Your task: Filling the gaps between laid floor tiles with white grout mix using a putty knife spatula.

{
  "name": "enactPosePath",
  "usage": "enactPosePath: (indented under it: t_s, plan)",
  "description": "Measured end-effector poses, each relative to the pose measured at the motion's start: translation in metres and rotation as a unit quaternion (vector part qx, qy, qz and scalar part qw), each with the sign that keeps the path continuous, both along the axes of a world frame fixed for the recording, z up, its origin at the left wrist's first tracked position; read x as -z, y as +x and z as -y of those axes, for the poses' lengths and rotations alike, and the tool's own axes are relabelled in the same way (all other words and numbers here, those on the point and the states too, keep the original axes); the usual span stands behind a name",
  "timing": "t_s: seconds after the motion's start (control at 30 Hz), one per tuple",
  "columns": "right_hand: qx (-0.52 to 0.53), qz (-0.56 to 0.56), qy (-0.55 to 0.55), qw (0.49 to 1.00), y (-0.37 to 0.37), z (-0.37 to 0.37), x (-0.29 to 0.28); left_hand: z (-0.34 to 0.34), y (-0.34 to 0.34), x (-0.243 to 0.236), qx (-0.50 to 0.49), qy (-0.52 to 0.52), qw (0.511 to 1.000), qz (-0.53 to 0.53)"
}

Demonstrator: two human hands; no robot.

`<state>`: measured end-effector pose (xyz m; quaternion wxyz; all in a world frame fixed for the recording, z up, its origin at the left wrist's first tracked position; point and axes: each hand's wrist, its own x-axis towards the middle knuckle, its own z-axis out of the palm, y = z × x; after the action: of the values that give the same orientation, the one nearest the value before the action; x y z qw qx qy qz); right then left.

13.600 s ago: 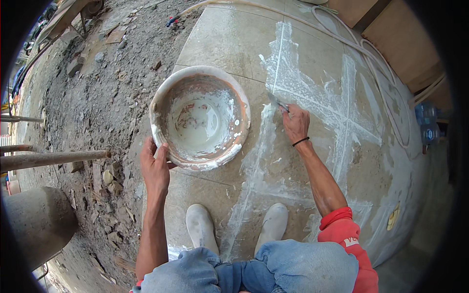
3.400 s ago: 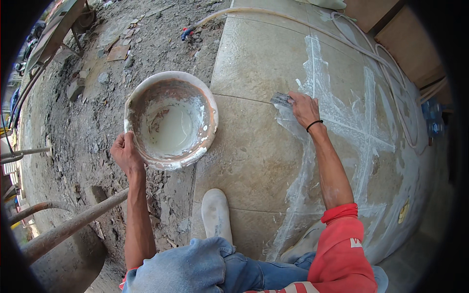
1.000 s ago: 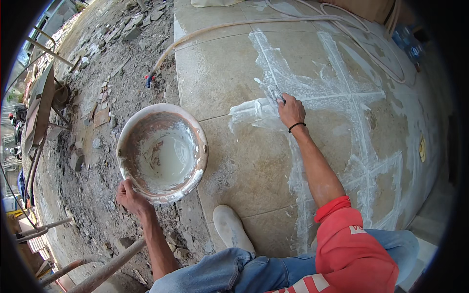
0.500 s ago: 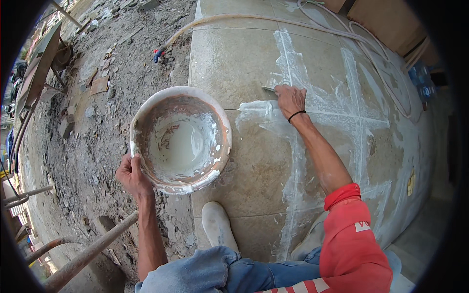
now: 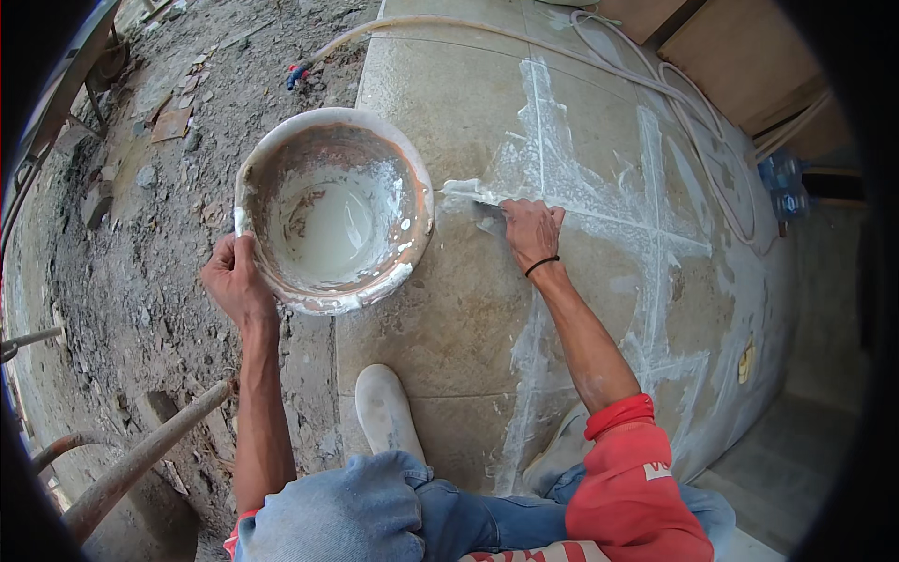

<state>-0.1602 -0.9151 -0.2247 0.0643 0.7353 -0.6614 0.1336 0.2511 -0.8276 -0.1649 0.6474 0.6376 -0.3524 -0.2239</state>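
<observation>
Left hand [image 5: 242, 283] is clamped on the near-left rim of the basin [image 5: 332, 116]: thumb up against the rim, other fingers bent in and mostly hidden, so exact wrap unclear. Right hand [image 5: 532, 232], right of the basin, has its fingers curled closed around a flat scraper [image 5: 489, 204]; handle hidden in the grip, blade pokes out toward the basin and meets a smear of white paste [image 5: 463, 187] just off its right rim. Basin is round, wide-mouthed, rim spattered white, pale mix [image 5: 328, 229] pooled inside; can't tell if its base touches ground. Surface: one pale boot [image 5: 387, 407] on the near side of the basin, other boot [image 5: 557, 459] further right, partly behind the red sleeve [image 5: 623, 478]. Rusty pole [image 5: 150, 464] slants in at near left of the basin. Tiles [image 5: 440, 347] run under and right of it, joints streaked white [image 5: 655, 253]; left of it, rough dirt [image 5: 159, 244] with rubble. Room: hose [image 5: 449, 21] arcs beyond the basin, its blue-and-red end [image 5: 298, 75] over the dirt, loops far right. Clear bottles [image 5: 785, 183] well right of the basin, brown boards [image 5: 749, 75] far beyond on the right.
</observation>
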Motion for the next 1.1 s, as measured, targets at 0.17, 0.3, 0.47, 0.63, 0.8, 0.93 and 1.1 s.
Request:
enactPosePath:
  t_s: [0.17,0.3,0.47,0.63,0.8,0.93,1.1]
  plan:
    - [-0.009,-0.029,0.006,1.000,-0.024,0.014,-0.099,0.018,0.005,-0.003,-0.024,-0.058,0.994,-0.091]
    - [-0.051,-0.211,0.025,0.976,-0.110,-0.023,-0.219,0.049,0.007,-0.016,-0.037,-0.051,0.991,-0.119]
    - [0.126,-0.211,0.171,0.954,-0.209,-0.163,-0.325,0.092,0.018,-0.013,-0.004,-0.026,0.990,-0.140]
    - [0.262,-0.065,0.133,0.954,-0.272,-0.320,-0.253,0.138,0.039,-0.034,-0.005,-0.019,0.991,-0.135]
    - [0.381,0.003,0.043,0.924,-0.279,-0.406,-0.062,0.159,0.063,-0.066,0.092,-0.040,0.990,-0.101]
    - [0.422,-0.003,0.097,0.901,-0.263,-0.373,0.041,0.149,0.084,-0.096,0.199,-0.032,0.976,-0.085]
    - [0.472,0.030,0.052,0.880,-0.303,-0.316,0.049,0.147,0.050,-0.115,0.224,0.011,0.974,-0.018]
